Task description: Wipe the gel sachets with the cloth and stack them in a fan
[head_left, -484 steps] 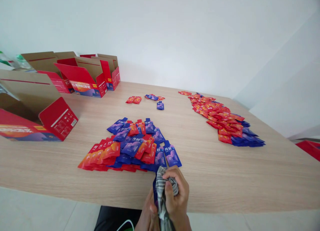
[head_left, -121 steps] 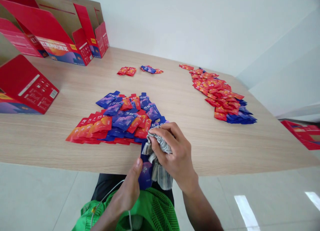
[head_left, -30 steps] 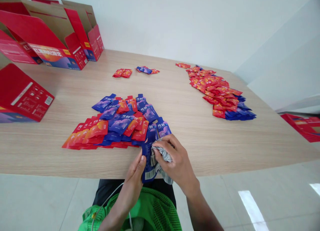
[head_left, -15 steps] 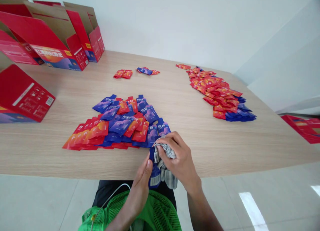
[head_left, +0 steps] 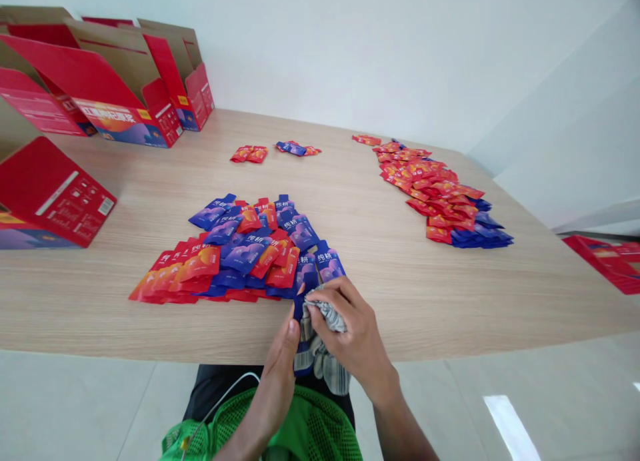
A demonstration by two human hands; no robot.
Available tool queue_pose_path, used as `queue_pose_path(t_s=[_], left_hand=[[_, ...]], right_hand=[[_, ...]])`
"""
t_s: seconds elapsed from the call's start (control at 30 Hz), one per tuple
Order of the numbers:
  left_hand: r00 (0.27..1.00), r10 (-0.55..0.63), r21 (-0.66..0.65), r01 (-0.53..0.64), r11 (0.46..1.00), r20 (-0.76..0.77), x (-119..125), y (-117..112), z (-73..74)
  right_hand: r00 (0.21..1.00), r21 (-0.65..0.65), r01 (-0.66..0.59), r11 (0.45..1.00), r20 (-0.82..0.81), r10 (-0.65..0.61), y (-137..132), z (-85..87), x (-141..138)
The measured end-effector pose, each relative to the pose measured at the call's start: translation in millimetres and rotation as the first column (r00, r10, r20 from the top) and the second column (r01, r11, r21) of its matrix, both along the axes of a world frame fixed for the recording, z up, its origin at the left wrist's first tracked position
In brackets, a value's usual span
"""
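Note:
At the table's front edge my left hand is closed on a blue pouch, its barcode end pointing down. My right hand grips a crumpled grey striped cloth and presses it against the pouch; part of the cloth hangs below the fingers. Just beyond my hands lies a heap of overlapping blue and red pouches, the nearest ones close to my fingertips. The side of the pouch under the cloth is partly hidden.
Open red cartons stand at the back left, with another red carton nearer on the left. A long pile of red and blue pouches lies on the right of the wooden table. Small groups of pouches lie toward the wall.
My hands have shifted slightly left and down in the picture, still holding the pouch and the cloth. The whole view has tilted a little; the piles look the same.

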State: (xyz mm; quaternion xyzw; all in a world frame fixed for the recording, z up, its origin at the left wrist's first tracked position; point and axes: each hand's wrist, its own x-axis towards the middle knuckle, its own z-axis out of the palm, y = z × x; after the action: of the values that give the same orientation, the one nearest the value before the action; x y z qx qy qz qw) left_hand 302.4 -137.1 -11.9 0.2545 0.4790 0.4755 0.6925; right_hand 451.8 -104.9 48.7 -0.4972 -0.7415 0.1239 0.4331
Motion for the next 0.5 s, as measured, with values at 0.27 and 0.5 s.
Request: queue_pose_path(t_s=[0.27,0.5], left_hand=[[0.984,0.154,-0.029,-0.152,0.988,0.092,-11,6,-14.3],[0.956,0.167,-0.131,-0.138,0.982,0.24,-13,12,-1.9]], right_hand=[[0.977,-0.096,-0.199,0.975,0.056,0.205,-21,-9.9,-8],[0.986,0.08,-0.162,0.984,0.039,0.159,-26,-13.7,6]])
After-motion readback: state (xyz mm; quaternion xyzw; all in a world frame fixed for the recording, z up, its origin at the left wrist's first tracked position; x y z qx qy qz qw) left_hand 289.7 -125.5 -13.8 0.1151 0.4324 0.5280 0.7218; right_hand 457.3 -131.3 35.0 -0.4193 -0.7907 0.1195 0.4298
